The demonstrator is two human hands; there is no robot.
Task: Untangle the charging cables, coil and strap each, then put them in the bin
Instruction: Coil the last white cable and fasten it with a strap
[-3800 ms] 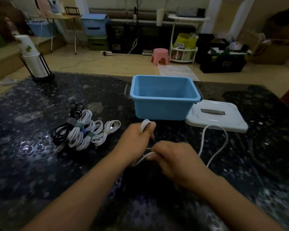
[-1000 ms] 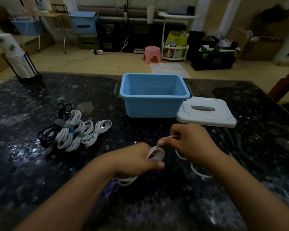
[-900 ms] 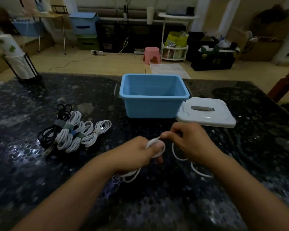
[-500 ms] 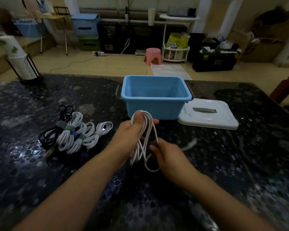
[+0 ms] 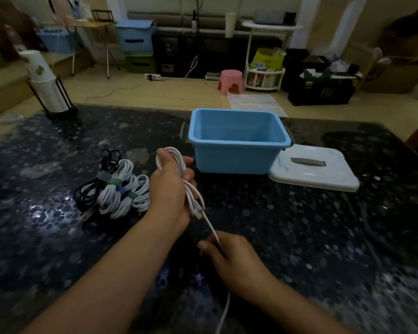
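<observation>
Two bare forearms reach in from the bottom edge, no sleeves showing on either. The left hand [image 5: 170, 189] and right hand [image 5: 229, 257] wear no gloves, rings, watch or wristband.

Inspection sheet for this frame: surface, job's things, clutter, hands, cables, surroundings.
Surface: dark speckled table.
Job's things: blue bin, no cable visible inside; white lid lies beside it.
Clutter: paper-cup stack in a rack at the far left.
Hands: left hand grips the white cable coil; right hand pinches its loose tail.
Cables: strapped bundles lie left of the hand.
Surroundings: pink stool, storage boxes.
</observation>
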